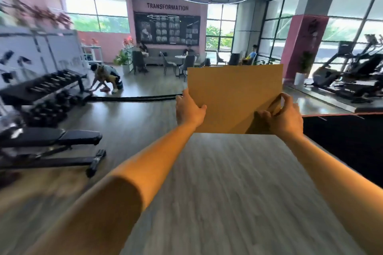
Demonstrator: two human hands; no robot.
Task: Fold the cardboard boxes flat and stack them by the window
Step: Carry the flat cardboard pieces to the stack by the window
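Cardboard box (234, 97) flat, upright | left hand (189, 109) grips | right hand (285, 118) pinches

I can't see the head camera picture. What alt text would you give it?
A person's two bare hands, left hand and right hand, hold a flattened cardboard box upright at arm's length in a gym. A weight bench and dumbbell rack stand to the left, with large windows behind exercise machines on the right.

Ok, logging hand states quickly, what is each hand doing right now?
Left hand: grips the left edge of the flat cardboard.
Right hand: fingers pinch the cardboard's lower right edge.
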